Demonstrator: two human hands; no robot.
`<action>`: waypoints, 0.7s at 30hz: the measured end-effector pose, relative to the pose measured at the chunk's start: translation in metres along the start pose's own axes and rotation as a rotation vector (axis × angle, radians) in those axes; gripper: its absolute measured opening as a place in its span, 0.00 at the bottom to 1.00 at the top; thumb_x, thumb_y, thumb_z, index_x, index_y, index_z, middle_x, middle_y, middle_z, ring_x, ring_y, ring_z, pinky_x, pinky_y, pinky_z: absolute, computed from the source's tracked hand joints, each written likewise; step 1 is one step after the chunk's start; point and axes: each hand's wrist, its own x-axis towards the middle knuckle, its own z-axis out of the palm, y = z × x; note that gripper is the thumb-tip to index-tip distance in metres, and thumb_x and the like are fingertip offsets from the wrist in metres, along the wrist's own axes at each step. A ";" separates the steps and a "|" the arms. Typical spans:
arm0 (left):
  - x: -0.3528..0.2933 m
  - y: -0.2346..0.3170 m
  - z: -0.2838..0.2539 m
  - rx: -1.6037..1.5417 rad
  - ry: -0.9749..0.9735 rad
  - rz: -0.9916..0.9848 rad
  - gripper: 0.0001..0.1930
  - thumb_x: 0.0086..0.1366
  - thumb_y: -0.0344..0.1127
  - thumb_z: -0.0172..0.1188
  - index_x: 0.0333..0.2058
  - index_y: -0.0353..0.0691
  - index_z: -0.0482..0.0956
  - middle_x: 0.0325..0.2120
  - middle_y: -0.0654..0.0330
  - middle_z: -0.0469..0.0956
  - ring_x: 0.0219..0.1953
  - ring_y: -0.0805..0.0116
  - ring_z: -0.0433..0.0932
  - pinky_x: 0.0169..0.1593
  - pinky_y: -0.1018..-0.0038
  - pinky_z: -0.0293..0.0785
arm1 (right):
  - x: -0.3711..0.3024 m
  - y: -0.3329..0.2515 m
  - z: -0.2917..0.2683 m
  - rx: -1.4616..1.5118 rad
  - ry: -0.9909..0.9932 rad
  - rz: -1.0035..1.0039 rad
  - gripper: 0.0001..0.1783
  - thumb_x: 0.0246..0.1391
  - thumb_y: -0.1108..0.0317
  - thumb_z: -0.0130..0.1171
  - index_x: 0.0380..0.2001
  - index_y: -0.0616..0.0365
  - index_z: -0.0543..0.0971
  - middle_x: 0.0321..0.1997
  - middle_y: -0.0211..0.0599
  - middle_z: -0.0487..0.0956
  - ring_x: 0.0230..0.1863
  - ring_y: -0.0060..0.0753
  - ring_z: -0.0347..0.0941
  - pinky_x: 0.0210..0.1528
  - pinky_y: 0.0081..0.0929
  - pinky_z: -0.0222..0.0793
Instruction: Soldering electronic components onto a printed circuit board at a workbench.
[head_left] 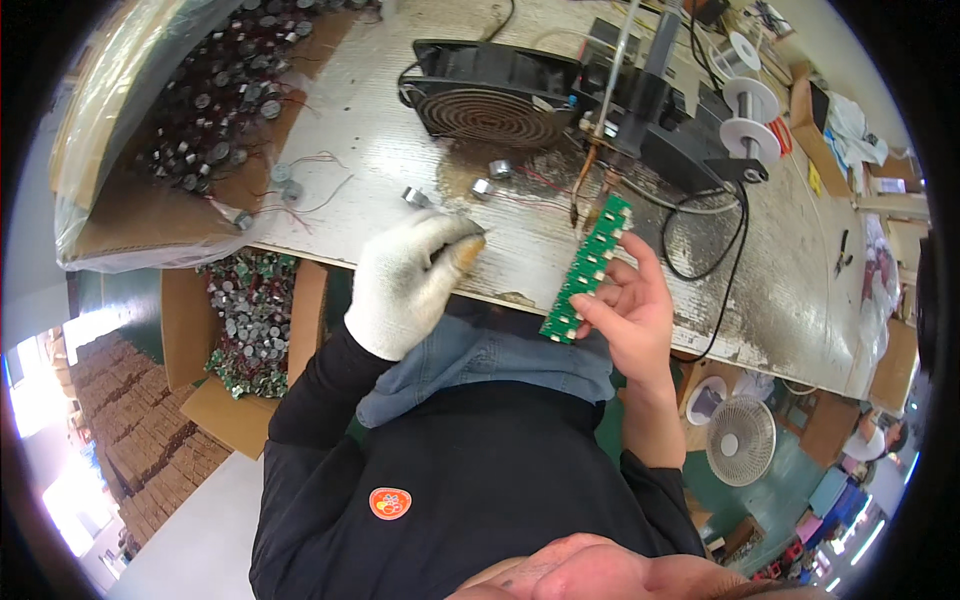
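Observation:
My left hand (pixel 400 285), in a white glove with a yellowish-stained fingertip, is closed with thumb and fingers together over the bench's near edge. Whatever it may pinch is too small to make out. My bare right hand (pixel 640 320) grips a long green circuit board strip (pixel 590 262) with small pale parts along it, tilted with its far end beneath the soldering station. A soldering tip (pixel 575 212) hangs just beyond the strip. Small silver cylindrical parts lie past my left hand: one cylinder (pixel 415 197) close to its knuckles, another (pixel 482 188) and a third (pixel 500 169) farther off, near thin red wires.
A black fan (pixel 490 95) stands at the back of the worn white bench (pixel 780 285). Solder wire spools (pixel 750 120) and a black cable (pixel 738 235) are right. Left are a plastic-lined box (pixel 105 215) of wired cylinders and a lower carton (pixel 190 320) of filled boards.

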 end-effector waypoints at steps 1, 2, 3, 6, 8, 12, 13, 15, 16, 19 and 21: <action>-0.001 0.001 0.009 -0.068 -0.027 -0.034 0.07 0.60 0.30 0.60 0.35 0.34 0.79 0.28 0.52 0.77 0.30 0.59 0.77 0.35 0.72 0.71 | -0.001 -0.002 0.002 -0.006 0.001 0.002 0.38 0.47 0.87 0.60 0.61 0.61 0.57 0.42 0.44 0.74 0.30 0.24 0.76 0.24 0.18 0.74; -0.002 0.003 0.016 -0.080 -0.032 -0.034 0.07 0.60 0.30 0.60 0.35 0.34 0.79 0.28 0.52 0.77 0.30 0.59 0.77 0.35 0.72 0.71 | -0.001 -0.003 0.004 0.006 -0.015 0.012 0.38 0.47 0.86 0.59 0.61 0.61 0.57 0.40 0.43 0.75 0.29 0.24 0.76 0.24 0.17 0.73; -0.002 0.005 0.023 -0.167 -0.050 -0.083 0.07 0.60 0.29 0.60 0.35 0.33 0.79 0.28 0.53 0.77 0.30 0.60 0.77 0.36 0.73 0.71 | -0.001 -0.003 0.004 0.011 -0.021 0.016 0.38 0.47 0.86 0.59 0.61 0.61 0.57 0.40 0.43 0.75 0.29 0.24 0.76 0.24 0.17 0.73; 0.003 0.013 0.035 -0.282 -0.085 -0.122 0.07 0.59 0.29 0.59 0.35 0.33 0.80 0.28 0.54 0.77 0.30 0.64 0.77 0.36 0.73 0.71 | -0.002 -0.001 0.005 0.015 -0.022 0.021 0.37 0.48 0.85 0.59 0.61 0.60 0.57 0.40 0.43 0.75 0.29 0.24 0.76 0.24 0.16 0.72; 0.007 0.017 0.038 -0.297 -0.154 -0.158 0.08 0.62 0.31 0.58 0.35 0.30 0.78 0.28 0.60 0.75 0.30 0.76 0.73 0.34 0.78 0.69 | -0.003 0.000 0.004 0.009 -0.042 0.008 0.37 0.49 0.85 0.59 0.61 0.60 0.56 0.41 0.43 0.75 0.29 0.24 0.76 0.24 0.16 0.72; 0.011 0.021 0.046 -0.362 -0.203 -0.156 0.09 0.62 0.31 0.57 0.34 0.30 0.78 0.28 0.61 0.76 0.31 0.76 0.73 0.34 0.78 0.70 | -0.005 0.001 0.003 0.009 -0.051 0.007 0.38 0.50 0.84 0.59 0.62 0.59 0.55 0.42 0.43 0.75 0.29 0.23 0.76 0.25 0.15 0.72; 0.012 0.023 0.047 -0.452 -0.219 -0.222 0.09 0.63 0.32 0.57 0.35 0.30 0.77 0.28 0.61 0.76 0.30 0.77 0.73 0.34 0.79 0.70 | -0.005 0.001 0.003 0.006 -0.056 0.003 0.38 0.50 0.84 0.59 0.62 0.59 0.55 0.42 0.43 0.74 0.29 0.23 0.76 0.25 0.15 0.72; 0.013 0.024 0.048 -0.543 -0.236 -0.290 0.09 0.63 0.32 0.56 0.35 0.30 0.77 0.28 0.61 0.77 0.30 0.77 0.73 0.34 0.79 0.70 | -0.006 0.001 0.003 0.003 -0.059 0.001 0.38 0.50 0.84 0.59 0.62 0.59 0.55 0.43 0.43 0.74 0.29 0.22 0.76 0.25 0.15 0.72; 0.014 0.024 0.049 -0.533 -0.217 -0.312 0.10 0.62 0.32 0.56 0.35 0.29 0.77 0.26 0.59 0.78 0.29 0.76 0.75 0.33 0.78 0.71 | -0.006 0.001 0.003 0.004 -0.063 -0.013 0.38 0.50 0.84 0.59 0.62 0.59 0.54 0.43 0.43 0.74 0.29 0.22 0.75 0.25 0.15 0.72; 0.018 0.027 0.046 -0.555 -0.209 -0.392 0.11 0.61 0.33 0.56 0.33 0.27 0.78 0.23 0.58 0.78 0.26 0.76 0.76 0.30 0.77 0.73 | -0.004 0.001 0.004 0.004 -0.070 -0.030 0.38 0.50 0.84 0.58 0.62 0.59 0.54 0.43 0.43 0.74 0.29 0.22 0.75 0.25 0.16 0.72; 0.019 0.027 0.046 -0.586 -0.219 -0.451 0.12 0.61 0.33 0.56 0.33 0.27 0.77 0.22 0.59 0.78 0.24 0.76 0.76 0.29 0.77 0.73 | -0.003 0.001 0.006 0.004 -0.072 -0.034 0.38 0.50 0.84 0.58 0.62 0.59 0.54 0.43 0.42 0.74 0.29 0.22 0.75 0.25 0.16 0.72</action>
